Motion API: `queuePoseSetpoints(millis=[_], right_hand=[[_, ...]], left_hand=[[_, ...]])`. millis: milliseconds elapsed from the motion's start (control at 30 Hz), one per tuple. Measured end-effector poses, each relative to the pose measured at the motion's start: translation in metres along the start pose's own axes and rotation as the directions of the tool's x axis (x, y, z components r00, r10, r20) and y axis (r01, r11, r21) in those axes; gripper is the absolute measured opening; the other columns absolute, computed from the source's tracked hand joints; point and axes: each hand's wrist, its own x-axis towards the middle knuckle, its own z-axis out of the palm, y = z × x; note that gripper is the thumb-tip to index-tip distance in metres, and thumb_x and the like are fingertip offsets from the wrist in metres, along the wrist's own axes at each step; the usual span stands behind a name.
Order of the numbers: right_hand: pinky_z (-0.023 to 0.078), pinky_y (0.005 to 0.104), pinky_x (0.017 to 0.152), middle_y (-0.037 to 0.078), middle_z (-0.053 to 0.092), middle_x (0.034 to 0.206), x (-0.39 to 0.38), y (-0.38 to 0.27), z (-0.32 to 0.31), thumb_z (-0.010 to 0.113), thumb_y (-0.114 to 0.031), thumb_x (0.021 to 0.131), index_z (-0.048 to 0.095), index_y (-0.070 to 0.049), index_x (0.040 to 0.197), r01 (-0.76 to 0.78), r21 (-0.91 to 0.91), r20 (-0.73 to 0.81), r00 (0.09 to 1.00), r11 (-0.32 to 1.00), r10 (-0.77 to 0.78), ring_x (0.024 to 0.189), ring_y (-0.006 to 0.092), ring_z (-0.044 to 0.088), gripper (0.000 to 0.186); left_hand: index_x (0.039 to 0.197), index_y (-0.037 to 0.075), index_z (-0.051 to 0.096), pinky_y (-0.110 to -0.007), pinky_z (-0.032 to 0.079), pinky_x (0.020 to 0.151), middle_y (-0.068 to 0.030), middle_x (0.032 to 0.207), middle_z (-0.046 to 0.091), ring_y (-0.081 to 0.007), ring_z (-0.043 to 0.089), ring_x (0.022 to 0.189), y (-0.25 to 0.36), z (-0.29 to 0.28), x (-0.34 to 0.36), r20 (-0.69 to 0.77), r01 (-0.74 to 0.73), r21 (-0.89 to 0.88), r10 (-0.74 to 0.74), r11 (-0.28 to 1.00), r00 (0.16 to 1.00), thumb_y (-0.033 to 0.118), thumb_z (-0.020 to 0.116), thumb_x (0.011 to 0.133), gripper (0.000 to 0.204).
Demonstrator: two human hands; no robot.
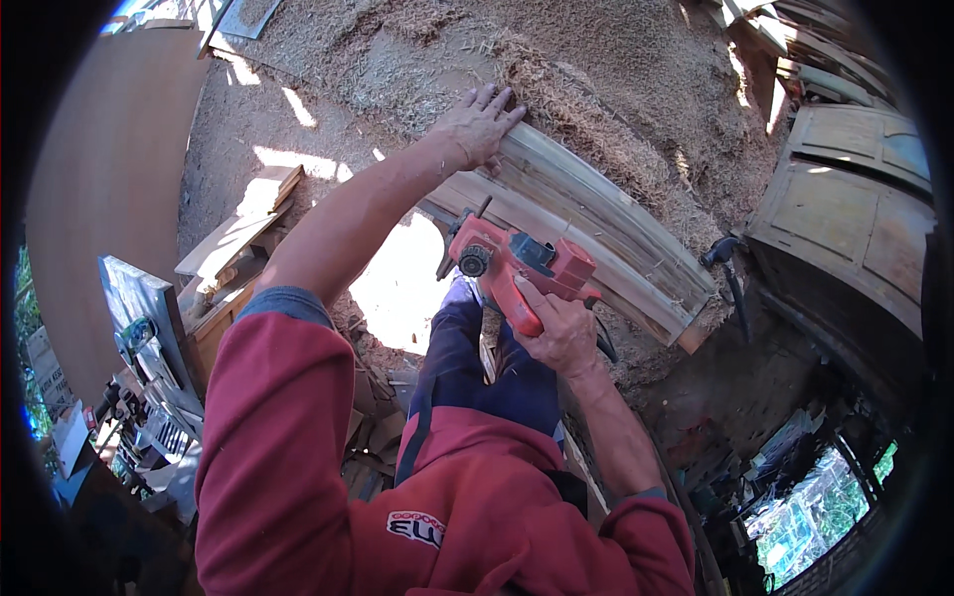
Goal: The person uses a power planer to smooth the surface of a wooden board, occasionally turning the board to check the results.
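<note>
1 right hand (564,340) grips a red-and-black power planer (515,268); the left hand (477,129) spreads wide on pale wooden boards (608,219). Planing seems underway; the next pass likely needs level pressure.

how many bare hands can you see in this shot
2: the left hand rests at the upper-left end of the wooden boards, and the right hand grips the red power tool. Neither is hidden, and no others show.
</note>
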Motion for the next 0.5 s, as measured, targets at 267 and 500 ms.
queuePoseSetpoints(millis=[267,500], right_hand=[[0.054,0.0437,0.064,0.006,0.066,0.078,0.036,-0.025,0.014,0.087,-0.025,0.068,0.064,-0.015,0.139,-0.056,0.016,0.073,0.996,0.998,0.055,0.069,0.0275,0.07,0.075],[0.055,0.0448,0.063,0.006,0.067,0.079,0.075,-0.051,0.037,0.086,-0.026,0.069,0.058,-0.019,0.146,-0.102,0.06,0.101,0.99,0.993,0.095,0.071,0.0264,0.071,0.082]], left_hand=[[0.166,0.018,0.025,-0.05,0.024,0.128,-0.0173,0.172,0.023,-0.0396,0.022,0.158,-0.009,0.014,0.004,-0.015,0.0,-0.103,-0.001,0.995,1.0,0.044,0.076,0.09,0.096],[0.165,0.019,0.028,-0.052,0.028,0.126,-0.0189,0.17,0.025,-0.042,0.026,0.155,-0.007,0.009,0.004,-0.021,0.008,-0.115,-0.01,0.993,1.0,0.042,0.075,0.091,0.09]])
